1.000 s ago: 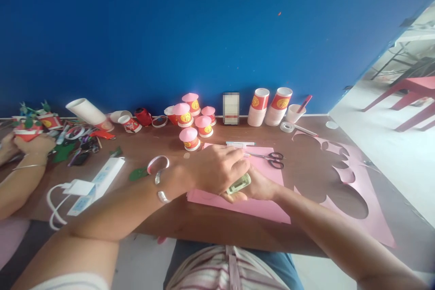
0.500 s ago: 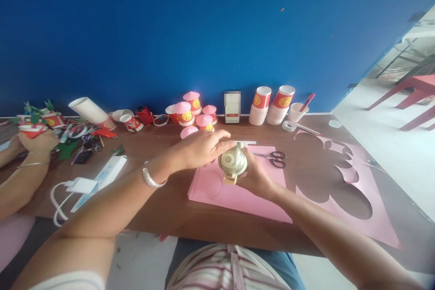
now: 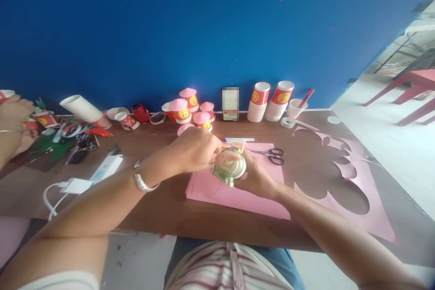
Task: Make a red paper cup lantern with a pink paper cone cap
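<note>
Pink cones (image 3: 178, 104) already top some cups (image 3: 184, 115), stacked cups (image 3: 260, 97) none — all beyond left hand (image 3: 199, 148) and right hand (image 3: 258, 176), both grasping a bottle (image 3: 236, 169).

The left hand (image 3: 197, 149), spread flat half a second ago, is now curled, its fingers bunched at the near-left part of the pale green object (image 3: 230, 166). In the right hand (image 3: 258, 174), that object has turned: its gold-coloured fitting (image 3: 239, 146), earlier on the wearer's side, now points away. Just beyond the left hand, a pink-topped cup (image 3: 185, 130), fully visible a second ago, is partly covered. Far to the left, a co-worker's hand (image 3: 15, 111) has moved up and outward, uncovering more green material (image 3: 50, 146); a red-and-white cup (image 3: 6, 94) appears beside it, cut off by the view's edge.
</note>
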`<state>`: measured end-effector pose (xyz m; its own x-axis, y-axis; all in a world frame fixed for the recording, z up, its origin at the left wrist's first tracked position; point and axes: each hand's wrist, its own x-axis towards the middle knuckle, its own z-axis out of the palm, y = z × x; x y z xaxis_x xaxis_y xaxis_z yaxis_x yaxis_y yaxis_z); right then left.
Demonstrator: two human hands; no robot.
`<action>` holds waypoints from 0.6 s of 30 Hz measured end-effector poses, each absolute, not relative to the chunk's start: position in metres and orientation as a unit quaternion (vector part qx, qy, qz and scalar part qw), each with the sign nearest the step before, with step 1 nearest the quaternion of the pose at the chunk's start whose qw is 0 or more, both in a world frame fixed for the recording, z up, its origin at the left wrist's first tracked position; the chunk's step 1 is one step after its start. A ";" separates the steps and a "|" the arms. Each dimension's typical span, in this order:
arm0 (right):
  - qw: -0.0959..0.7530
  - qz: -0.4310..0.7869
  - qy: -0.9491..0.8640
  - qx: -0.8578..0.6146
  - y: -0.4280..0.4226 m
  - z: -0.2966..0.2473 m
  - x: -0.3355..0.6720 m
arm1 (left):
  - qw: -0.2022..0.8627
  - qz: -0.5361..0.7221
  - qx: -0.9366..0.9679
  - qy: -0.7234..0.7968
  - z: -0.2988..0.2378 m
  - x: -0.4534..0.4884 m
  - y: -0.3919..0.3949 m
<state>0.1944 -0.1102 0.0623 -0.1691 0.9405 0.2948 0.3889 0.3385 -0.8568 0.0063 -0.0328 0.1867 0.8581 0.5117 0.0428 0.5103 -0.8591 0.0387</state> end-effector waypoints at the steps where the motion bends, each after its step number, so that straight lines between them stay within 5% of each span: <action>1: 0.431 0.325 -0.693 -0.478 -0.111 0.063 0.196 | 0.024 0.041 0.958 0.281 0.189 0.005 -0.032; 5: 0.421 0.378 -0.669 -0.482 -0.111 0.066 0.201 | 0.028 0.122 0.978 0.168 0.197 -0.001 -0.032; 12: 0.421 0.357 -0.719 -0.423 -0.109 0.066 0.201 | -0.047 0.048 0.998 -0.012 0.184 0.008 -0.040; 18: 0.434 0.356 -0.696 -0.448 -0.108 0.063 0.194 | 0.021 0.023 0.962 0.272 0.187 0.024 -0.044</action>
